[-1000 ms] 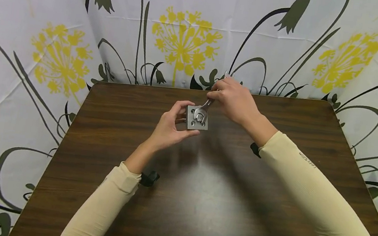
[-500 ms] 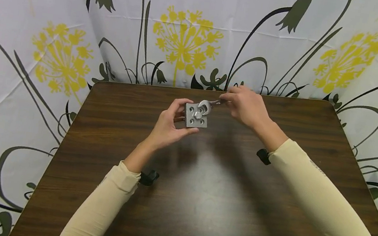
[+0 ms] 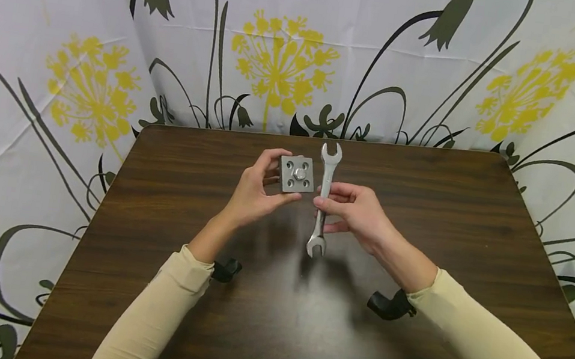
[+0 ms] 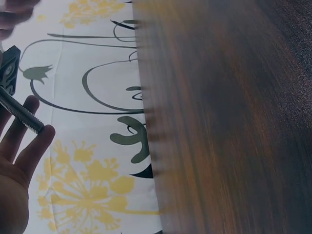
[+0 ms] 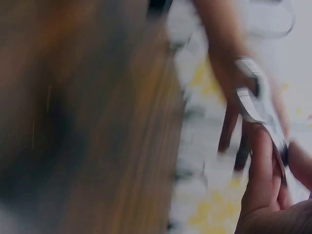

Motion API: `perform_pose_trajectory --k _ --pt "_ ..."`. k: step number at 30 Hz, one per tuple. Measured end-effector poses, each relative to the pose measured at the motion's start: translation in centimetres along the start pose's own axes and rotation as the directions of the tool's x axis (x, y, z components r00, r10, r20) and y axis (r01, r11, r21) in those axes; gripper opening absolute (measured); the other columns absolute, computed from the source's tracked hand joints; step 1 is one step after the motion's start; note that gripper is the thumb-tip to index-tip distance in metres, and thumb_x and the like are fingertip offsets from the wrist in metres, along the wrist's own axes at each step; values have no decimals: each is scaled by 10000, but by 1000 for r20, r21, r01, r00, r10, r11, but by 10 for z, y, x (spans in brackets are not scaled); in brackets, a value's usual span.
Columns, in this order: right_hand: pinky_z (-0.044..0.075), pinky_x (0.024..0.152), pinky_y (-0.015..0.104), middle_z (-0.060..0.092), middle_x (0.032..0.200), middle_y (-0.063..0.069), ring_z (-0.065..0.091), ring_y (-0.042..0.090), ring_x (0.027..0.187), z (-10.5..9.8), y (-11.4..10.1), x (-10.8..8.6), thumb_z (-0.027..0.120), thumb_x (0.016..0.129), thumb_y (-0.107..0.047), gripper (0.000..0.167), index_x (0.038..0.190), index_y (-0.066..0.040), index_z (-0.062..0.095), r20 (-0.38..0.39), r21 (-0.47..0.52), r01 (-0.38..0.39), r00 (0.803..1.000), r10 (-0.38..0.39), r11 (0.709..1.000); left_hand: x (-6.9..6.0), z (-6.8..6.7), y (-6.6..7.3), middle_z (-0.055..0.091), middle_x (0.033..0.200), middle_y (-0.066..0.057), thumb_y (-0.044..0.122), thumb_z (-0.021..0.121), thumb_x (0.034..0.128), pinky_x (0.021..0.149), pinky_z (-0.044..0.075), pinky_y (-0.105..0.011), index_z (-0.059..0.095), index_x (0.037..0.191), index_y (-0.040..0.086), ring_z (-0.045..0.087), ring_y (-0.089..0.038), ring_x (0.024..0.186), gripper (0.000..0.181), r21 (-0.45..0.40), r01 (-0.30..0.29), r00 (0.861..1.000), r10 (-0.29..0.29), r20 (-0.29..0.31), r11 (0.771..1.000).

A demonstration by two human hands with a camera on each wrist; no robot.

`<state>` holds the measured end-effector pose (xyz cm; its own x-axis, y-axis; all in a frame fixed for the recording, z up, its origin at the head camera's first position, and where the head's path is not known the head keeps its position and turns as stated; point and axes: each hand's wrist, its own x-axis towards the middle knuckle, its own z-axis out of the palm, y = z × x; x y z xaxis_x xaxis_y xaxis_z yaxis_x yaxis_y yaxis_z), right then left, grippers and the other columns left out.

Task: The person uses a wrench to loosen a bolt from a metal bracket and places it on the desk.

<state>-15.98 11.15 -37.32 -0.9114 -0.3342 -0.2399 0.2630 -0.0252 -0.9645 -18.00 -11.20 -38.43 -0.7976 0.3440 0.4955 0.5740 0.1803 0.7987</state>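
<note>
Block [image 3: 297, 186] sits in the air above the table, square and grey, with four holes round a bolt head [image 3: 300, 173] on the face turned to the head camera. The left hand [image 3: 252, 196] holds it by its edges, thumb along the near edge and index finger at the far one, clamped from both sides. Just to its right, apart from it, stands the wrench [image 3: 327, 178], one forked end pointing to the back of the table and the other to the front, neither on the bolt. The right hand [image 3: 361, 216] pinches the handle about midway, thumb on top and fingers beneath. The left wrist view shows what the head view hides: a threaded shank [image 4: 20, 110] sticking out behind the block, its tip by a left fingertip; whether they touch I cannot tell. The right wrist view, badly blurred, brings one forked end close, with the left hand beyond it and two of its fingers spread apart. Below lies the table [image 3: 288, 337], dark wood-grained, bearing a pale glare and soft shadows. Cream sleeves [image 3: 156, 308] cover both forearms, and a black device hangs at each wrist. White cloth [image 3: 386, 10] with yellow and grey-green flowers surrounds the back and sides.
</note>
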Motion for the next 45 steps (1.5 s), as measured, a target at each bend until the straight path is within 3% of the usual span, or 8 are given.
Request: perform_pose_trajectory --k 4,8,14,22,34,40,43,45 --pt "592 714 377 693 935 62 673 172 875 30 1 -18 624 963 -72 310 1247 41 572 22 296 -105 994 103 950 1 0 -1 635 1246 -203 -69 832 724 872 536 -468 441 1275 -76 647 -256 1043 676 -6 -1 1000 0 -4 1000" --pt "586 689 316 674 1006 49 660 149 887 55 2 -32 569 975 -11 375 1341 32 502 13 453 -89 996 93 887 2 0 -1 638 1234 -216 -87 817 730 884 532 -470 436 1280 -95 641 -296 1069 669 -9 -6 1000 6 1 1000" --pt "585 738 322 626 1096 91 644 164 935 84 7 -39 513 971 70 443 1408 25 448 38 617 -69 998 58 784 4 1 -1 653 1157 -256 -156 742 729 875 530 -508 429 1283 -110 647 -374 1039 638 -24 -28 1000 28 0 999" --pt "570 807 341 685 1054 95 651 168 962 104 9 -32 522 990 27 324 1306 93 535 19 735 -60 998 67 675 4 7 3 668 1156 -217 -93 828 711 867 535 -512 438 1276 -89 645 -272 1051 686 -34 -23 999 22 -34 999" --pt "567 793 308 705 984 96 682 157 860 117 4 -24 527 1013 -65 276 1249 75 559 48 780 -108 992 114 617 7 9 10 662 1152 -229 -156 825 668 868 532 -516 458 1246 -94 662 -313 1027 687 -3 -43 996 42 -80 999" --pt "565 793 302 709 977 112 695 159 841 124 -1 -20 522 1018 -82 246 1208 65 576 16 812 -81 993 118 578 10 7 10 654 1165 -252 -159 827 663 847 530 -541 459 1231 -135 656 -354 1010 678 -6 -84 993 84 -78 996" --pt "560 808 312 707 988 114 698 162 851 126 0 -18 524 1017 -81 263 1227 69 575 3 811 -72 993 119 581 12 7 8 659 1156 -247 -148 834 663 840 531 -548 462 1234 -130 660 -356 1006 682 -7 -85 993 84 -82 996" --pt "558 813 318 709 993 111 698 161 854 126 2 -17 535 1013 -86 284 1245 72 577 -4 796 -75 991 130 600 12 6 7 664 1151 -234 -140 838 662 839 537 -533 462 1241 -107 666 -333 1010 691 -2 -71 994 70 -83 998"
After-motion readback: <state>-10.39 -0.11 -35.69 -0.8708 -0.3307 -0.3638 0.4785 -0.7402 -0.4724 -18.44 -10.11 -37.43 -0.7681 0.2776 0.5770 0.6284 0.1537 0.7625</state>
